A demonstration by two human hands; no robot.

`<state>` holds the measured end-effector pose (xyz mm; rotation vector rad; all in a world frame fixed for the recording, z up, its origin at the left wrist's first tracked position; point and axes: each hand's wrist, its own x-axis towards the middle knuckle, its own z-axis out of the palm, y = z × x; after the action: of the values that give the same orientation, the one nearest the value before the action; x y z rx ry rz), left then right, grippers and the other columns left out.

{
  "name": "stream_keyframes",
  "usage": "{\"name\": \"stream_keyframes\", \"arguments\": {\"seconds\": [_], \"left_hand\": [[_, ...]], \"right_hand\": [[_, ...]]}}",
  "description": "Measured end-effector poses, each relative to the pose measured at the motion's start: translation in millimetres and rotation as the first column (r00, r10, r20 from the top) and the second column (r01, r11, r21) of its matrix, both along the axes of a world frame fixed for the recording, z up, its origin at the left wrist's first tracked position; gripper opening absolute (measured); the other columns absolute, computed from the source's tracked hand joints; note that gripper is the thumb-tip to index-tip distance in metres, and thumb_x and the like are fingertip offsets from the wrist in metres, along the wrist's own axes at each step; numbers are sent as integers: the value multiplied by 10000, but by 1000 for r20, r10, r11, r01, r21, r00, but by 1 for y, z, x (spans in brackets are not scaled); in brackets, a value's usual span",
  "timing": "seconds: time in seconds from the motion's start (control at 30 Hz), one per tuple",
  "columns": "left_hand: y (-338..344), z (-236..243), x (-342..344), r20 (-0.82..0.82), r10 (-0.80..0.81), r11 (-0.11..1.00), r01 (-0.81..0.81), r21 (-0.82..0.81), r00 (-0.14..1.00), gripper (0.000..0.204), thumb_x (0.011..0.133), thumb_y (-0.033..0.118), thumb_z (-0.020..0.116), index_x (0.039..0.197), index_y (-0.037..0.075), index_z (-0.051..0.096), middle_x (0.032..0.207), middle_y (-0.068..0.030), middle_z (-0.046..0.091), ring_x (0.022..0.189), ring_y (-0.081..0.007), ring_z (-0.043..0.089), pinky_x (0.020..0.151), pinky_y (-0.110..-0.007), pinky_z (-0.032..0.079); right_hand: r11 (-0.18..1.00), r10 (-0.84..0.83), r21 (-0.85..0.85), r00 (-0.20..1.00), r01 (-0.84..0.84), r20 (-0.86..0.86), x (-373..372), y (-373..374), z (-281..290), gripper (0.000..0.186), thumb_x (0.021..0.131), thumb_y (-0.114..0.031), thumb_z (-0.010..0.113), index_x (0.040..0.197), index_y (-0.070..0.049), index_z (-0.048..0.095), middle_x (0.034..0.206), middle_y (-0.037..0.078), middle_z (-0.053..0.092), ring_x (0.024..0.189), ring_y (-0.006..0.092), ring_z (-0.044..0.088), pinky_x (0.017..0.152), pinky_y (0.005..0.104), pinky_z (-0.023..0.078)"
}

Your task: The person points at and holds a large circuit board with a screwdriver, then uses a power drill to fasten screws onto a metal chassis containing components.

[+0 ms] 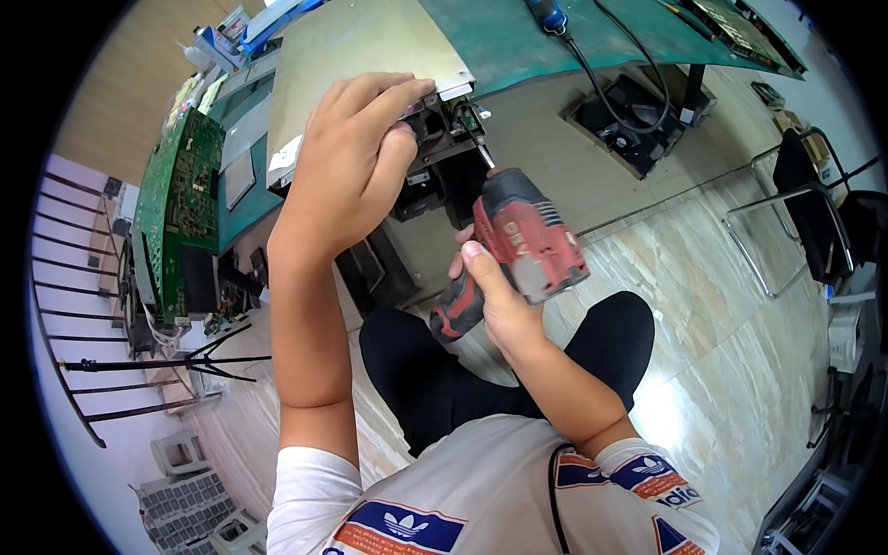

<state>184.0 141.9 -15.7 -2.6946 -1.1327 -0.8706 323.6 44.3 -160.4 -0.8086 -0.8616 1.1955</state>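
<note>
My right hand (504, 296) is wrapped around a red and black cordless impact driver (527, 231). The driver's long thin bit points up and away, its tip close to the front edge of a flat, pale metal case (370, 37). Over that same edge lies my left hand (356, 162), its fingers bent along the front and the thumb tucked below them, gripping the case. A dark part (425, 125) shows beside the thumb, partly covered by the hand. The fingertips' exact contact is hidden.
A green mat (509, 42) covers the bench, with a blue-handled corded tool (548, 17) on it. Large green circuit boards (180, 199) stand at the left. Below the bench sits a dark box (634, 120). A black chair (805, 213) is at the right, a tripod (199, 361) at the left.
</note>
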Motion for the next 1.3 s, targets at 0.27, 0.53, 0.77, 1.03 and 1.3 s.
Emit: {"name": "stream_keyframes", "arguments": {"seconds": [0.27,0.53,0.77,1.03,1.3], "left_hand": [[5,14,2,-29,7,998,-9,-58,1000,312,891,98,484,1142,-7,637,1102,-156,626,1022,-316,570,911,-371,440],[36,-1,23,64,89,996,-90,22,994,248,928,167,538,1059,-7,656,1030,-175,640,959,-338,597,868,-373,463],[32,-2,22,140,97,991,-83,-109,985,232,934,126,539,1066,-23,659,1070,-176,639,992,-317,618,888,-354,473],[32,-1,21,141,90,988,-70,-136,986,236,940,109,534,1094,-24,654,1098,-173,639,997,-307,624,902,-337,471],[34,-1,16,113,58,992,-45,-118,992,236,938,86,518,1104,-16,650,1092,-174,640,978,-306,625,889,-332,473]], "right_hand": [[973,-197,206,854,109,481,26,15,-18,484,781,-159,787,1182,-38,545,948,80,676,841,183,676,759,300,542],[972,-225,166,870,168,439,12,6,-7,287,859,-251,726,1023,-31,640,905,66,676,826,186,648,746,326,517],[967,-242,180,862,179,445,11,6,-3,310,848,-266,725,1026,-37,617,881,76,655,796,233,628,740,344,502],[965,-249,196,845,174,473,14,6,-4,301,849,-250,720,1028,-38,603,856,66,644,749,222,615,699,339,503],[961,-254,199,898,192,359,12,6,-6,246,855,-235,733,949,-28,638,829,49,657,740,161,632,683,311,512]]}}
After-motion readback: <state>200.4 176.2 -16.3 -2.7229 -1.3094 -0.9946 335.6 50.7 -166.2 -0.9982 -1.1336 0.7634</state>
